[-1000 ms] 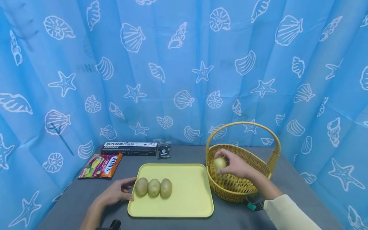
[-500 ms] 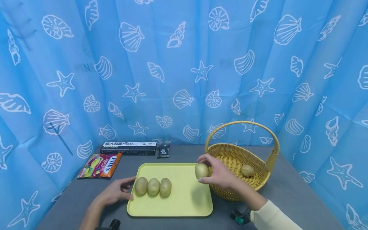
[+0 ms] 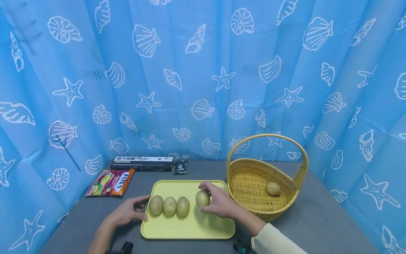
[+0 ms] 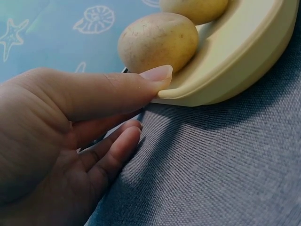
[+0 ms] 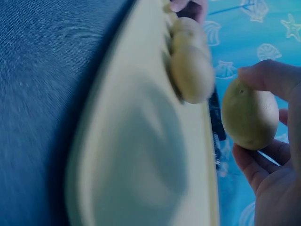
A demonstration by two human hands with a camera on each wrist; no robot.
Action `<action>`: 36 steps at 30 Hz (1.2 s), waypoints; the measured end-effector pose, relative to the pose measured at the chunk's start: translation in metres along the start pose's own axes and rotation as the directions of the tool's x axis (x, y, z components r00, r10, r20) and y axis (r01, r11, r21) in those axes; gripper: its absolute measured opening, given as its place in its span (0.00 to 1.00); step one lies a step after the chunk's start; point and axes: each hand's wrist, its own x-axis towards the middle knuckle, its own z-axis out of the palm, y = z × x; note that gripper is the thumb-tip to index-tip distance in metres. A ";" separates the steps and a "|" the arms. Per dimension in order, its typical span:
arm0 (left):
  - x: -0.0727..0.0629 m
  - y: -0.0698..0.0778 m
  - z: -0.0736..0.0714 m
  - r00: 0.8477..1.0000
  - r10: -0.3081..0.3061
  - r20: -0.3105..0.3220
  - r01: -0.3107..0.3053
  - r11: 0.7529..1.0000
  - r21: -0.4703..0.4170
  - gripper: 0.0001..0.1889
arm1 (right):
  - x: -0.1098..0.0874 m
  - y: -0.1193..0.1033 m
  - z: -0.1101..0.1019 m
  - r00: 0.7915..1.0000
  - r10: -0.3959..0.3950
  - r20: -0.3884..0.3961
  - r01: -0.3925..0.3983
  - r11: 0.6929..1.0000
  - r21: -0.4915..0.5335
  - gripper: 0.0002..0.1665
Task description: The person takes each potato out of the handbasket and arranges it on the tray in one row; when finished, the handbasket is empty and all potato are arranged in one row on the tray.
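Observation:
My right hand (image 3: 220, 204) holds a potato (image 3: 202, 199) between thumb and fingers over the right half of the yellow tray (image 3: 207, 225). Seen from the right wrist, that potato (image 5: 250, 115) is upright, and a shadow falls on the tray. Three more potatoes stand side by side at the tray's left: a left one (image 3: 156, 205), a middle one (image 3: 170, 206) and a right one (image 3: 183, 206). My left hand (image 3: 128, 212) is at the tray's left edge. In the left wrist view its straight thumb (image 4: 117, 92) touches the rim, the other fingers loosely bent below.
Right of the tray stands a yellow wicker basket (image 3: 245, 181) with a tall handle and one potato (image 3: 273, 188) inside. Behind the tray lie a black pasta box (image 3: 142, 164), a small black packet (image 3: 180, 167) and a Fox's candy bag (image 3: 111, 182). A blue shell-print curtain (image 3: 203, 77) backs the table.
My right hand has lifted the potato out of the basket and carried it left over the tray, uncovering another potato in the basket. The left hand has stayed at the tray's edge.

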 end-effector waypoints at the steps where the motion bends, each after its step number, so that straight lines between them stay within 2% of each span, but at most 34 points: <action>1: 0.000 0.000 0.000 1.000 -0.005 -0.002 0.005 1.000 -0.001 0.43 | 0.001 0.001 0.005 1.000 0.012 0.006 -0.011 1.000 -0.005 0.37; 4: 0.000 0.001 0.000 1.000 -0.016 -0.009 0.016 1.000 -0.002 0.43 | 0.005 0.005 0.016 0.999 0.048 0.020 -0.048 0.999 -0.018 0.38; 10: -0.001 0.004 0.001 1.000 -0.023 -0.016 0.023 1.000 0.011 0.44 | 0.009 0.012 0.031 0.997 0.073 0.037 -0.073 0.997 0.008 0.39; 20: -0.001 0.005 0.000 1.000 -0.004 -0.005 0.004 1.000 0.012 0.43 | 0.009 0.013 0.036 0.993 0.101 0.054 -0.104 0.994 0.043 0.39; 27: 0.000 0.003 0.001 1.000 -0.012 -0.006 0.012 1.000 0.010 0.44 | 0.006 0.009 0.027 0.997 0.053 0.064 -0.058 0.995 0.080 0.44; 36: -0.001 0.002 0.000 1.000 0.015 0.000 -0.015 1.000 0.011 0.43 | 0.005 -0.007 -0.007 0.998 -0.037 0.054 0.032 0.994 0.100 0.41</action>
